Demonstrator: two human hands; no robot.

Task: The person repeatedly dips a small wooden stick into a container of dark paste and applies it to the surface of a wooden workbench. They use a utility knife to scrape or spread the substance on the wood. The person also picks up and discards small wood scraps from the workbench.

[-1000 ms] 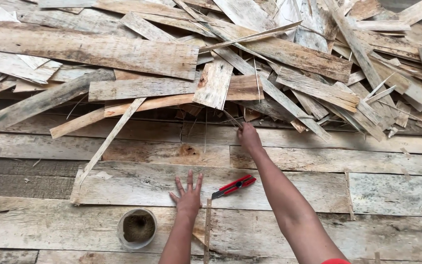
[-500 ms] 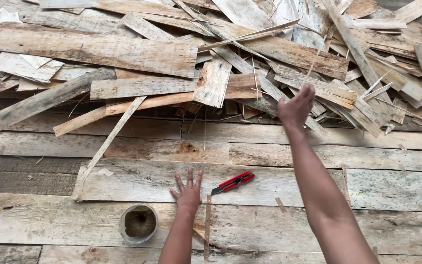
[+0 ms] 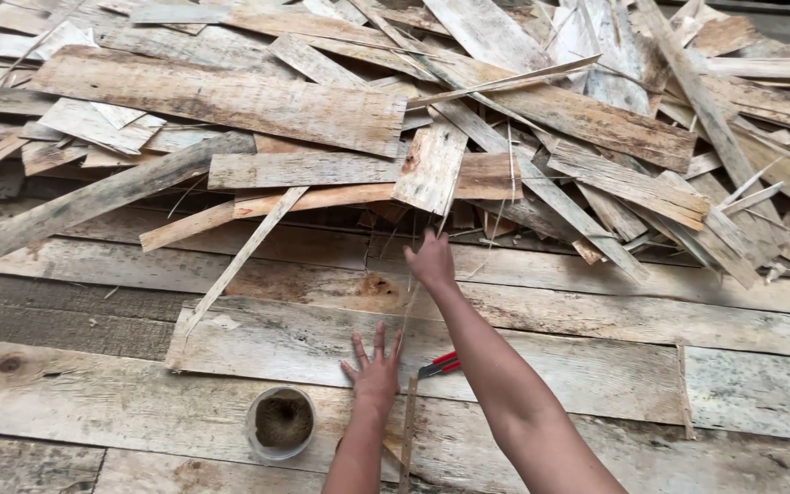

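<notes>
plank floor (image 3: 93,402): wide weathered boards, bearing everything i see. behind it a heap of scrap boards (image 3: 523,119), split and overlapping, fills the upper frame and crowds the far edge of the work spot.

a thin wooden strip (image 3: 407,430) lies lengthwise toward the camera, running from under the heap's edge to the bottom of frame. left hand (image 3: 374,370) lies flat on the floor just left of it, fingers spread apart, palm down; i judge it braces the strip's near part. right hand (image 3: 432,261) reaches to the strip's far end, fingers closed together around something thin there; i cannot tell whether it is the strip or a fibre.

red-handled cutter (image 3: 439,364) lies just right of the strip, partly hidden by the right forearm. a round roll of twine (image 3: 282,423) stands left of the left wrist, apart from it.
</notes>
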